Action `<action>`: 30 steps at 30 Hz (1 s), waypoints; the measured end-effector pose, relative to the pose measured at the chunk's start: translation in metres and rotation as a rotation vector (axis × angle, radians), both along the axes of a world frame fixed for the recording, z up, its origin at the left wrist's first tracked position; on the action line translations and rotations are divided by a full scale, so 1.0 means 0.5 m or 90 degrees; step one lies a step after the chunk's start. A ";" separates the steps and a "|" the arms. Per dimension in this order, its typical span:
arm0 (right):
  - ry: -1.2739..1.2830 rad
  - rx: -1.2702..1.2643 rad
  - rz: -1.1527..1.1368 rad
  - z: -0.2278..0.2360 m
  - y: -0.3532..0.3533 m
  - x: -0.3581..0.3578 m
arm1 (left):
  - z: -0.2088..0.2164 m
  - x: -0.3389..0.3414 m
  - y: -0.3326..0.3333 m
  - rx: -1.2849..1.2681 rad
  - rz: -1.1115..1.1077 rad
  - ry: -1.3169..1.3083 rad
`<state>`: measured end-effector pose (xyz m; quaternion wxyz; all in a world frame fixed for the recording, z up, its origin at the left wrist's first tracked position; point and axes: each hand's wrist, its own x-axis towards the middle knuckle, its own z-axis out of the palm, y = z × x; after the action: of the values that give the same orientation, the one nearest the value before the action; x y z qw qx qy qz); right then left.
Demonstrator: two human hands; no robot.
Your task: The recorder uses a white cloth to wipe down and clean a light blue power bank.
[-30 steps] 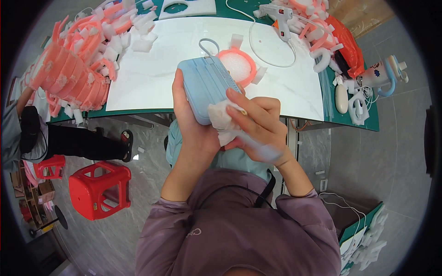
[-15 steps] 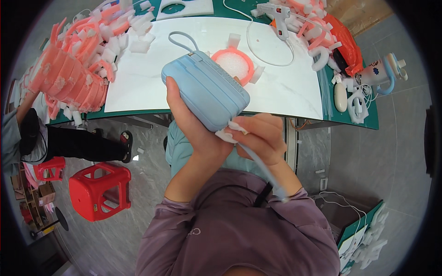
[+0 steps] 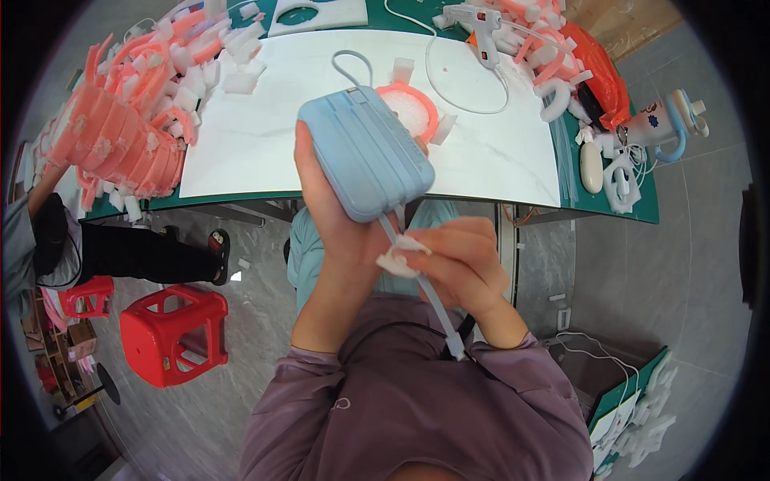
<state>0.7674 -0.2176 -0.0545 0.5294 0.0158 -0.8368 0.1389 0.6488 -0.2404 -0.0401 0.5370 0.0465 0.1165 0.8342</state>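
Observation:
My left hand (image 3: pixel 337 232) is wrapped round a light blue, ribbed, suitcase-shaped power bank (image 3: pixel 365 152), holding it tilted above the table's front edge. A loop strap (image 3: pixel 353 58) sticks up from its far end. From its near end a flat pale cable (image 3: pixel 437 303) runs down toward me, its connector hanging free by my jacket. My right hand (image 3: pixel 461 260) pinches a crumpled white tissue (image 3: pixel 403 256) round this cable, just below the power bank. Behind the power bank, a pink foam ring with a white middle (image 3: pixel 429 108) lies on the white board, partly hidden.
Pink and white foam pieces (image 3: pixel 120 144) are heaped at the table's left. A white glue gun (image 3: pixel 485 36) lies at the back right. A computer mouse (image 3: pixel 591 168) and a tumbler (image 3: pixel 650 128) are at the right edge. A red stool (image 3: pixel 175 333) and another person's leg (image 3: pixel 152 252) are at left.
My right hand has slid the tissue down along the cable, away from the power bank, and the cable is pulled straighter. The power bank has turned a little more upright and shifted slightly right.

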 end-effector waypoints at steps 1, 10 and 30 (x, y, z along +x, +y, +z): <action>0.000 0.000 0.000 0.004 -0.003 0.009 | -0.010 -0.010 0.002 0.002 0.010 -0.003; -0.029 -0.016 0.119 0.019 -0.024 0.045 | -0.018 -0.032 0.006 0.043 0.022 0.003; -0.042 0.044 0.010 -0.001 0.050 -0.023 | 0.023 0.010 -0.009 -0.190 0.082 0.092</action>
<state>0.7557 -0.1926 -0.0549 0.4997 0.0361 -0.8579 0.1143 0.6536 -0.2446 -0.0286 0.4740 0.0181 0.2803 0.8345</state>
